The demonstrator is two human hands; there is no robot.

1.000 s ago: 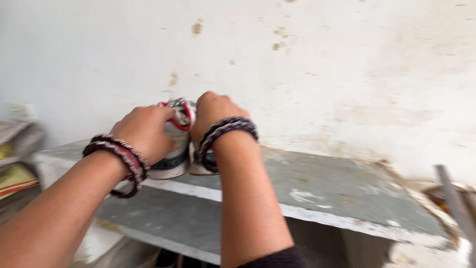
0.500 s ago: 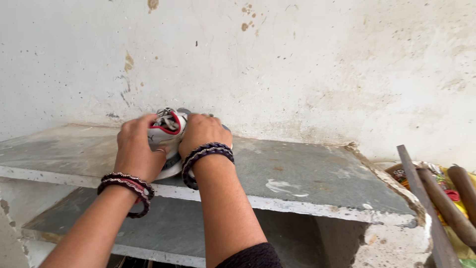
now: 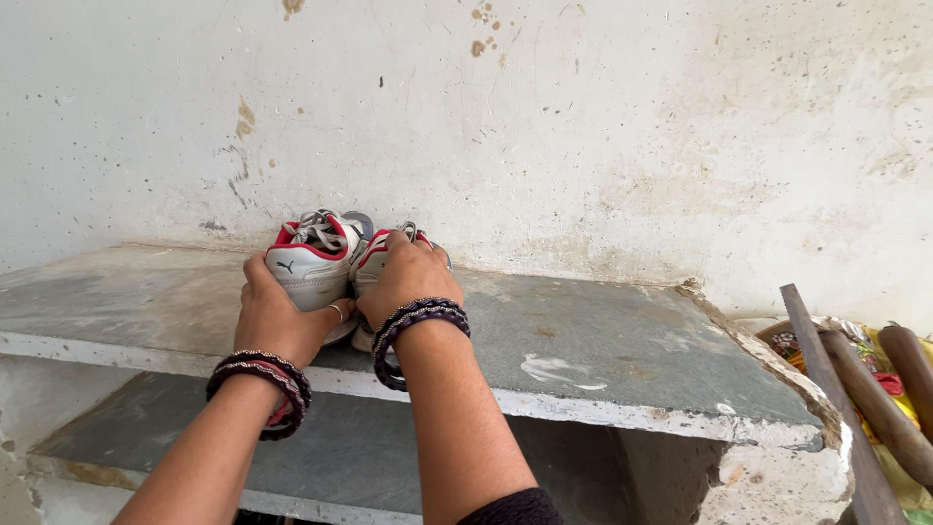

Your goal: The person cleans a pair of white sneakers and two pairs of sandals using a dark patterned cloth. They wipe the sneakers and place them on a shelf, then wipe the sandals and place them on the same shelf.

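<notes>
Against a stained white wall (image 3: 583,126), a grey stone shelf (image 3: 603,340) carried a pair of white-and-red sneakers (image 3: 316,258). The left hand (image 3: 277,316) gripped the left shoe's heel; the right hand (image 3: 403,282) curled over the other, beside wooden handles (image 3: 875,399).

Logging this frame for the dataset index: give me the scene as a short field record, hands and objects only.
setting: grey stone shelf against a stained white wall, with a lower shelf beneath
left hand: cupping the heel of the left sneaker
right hand: on top of the right sneaker
sneakers: white with red lining, side by side on the shelf, heels toward the camera
wrists: dark bangles on both
right edge: wooden handles leaning beside the shelf
</notes>
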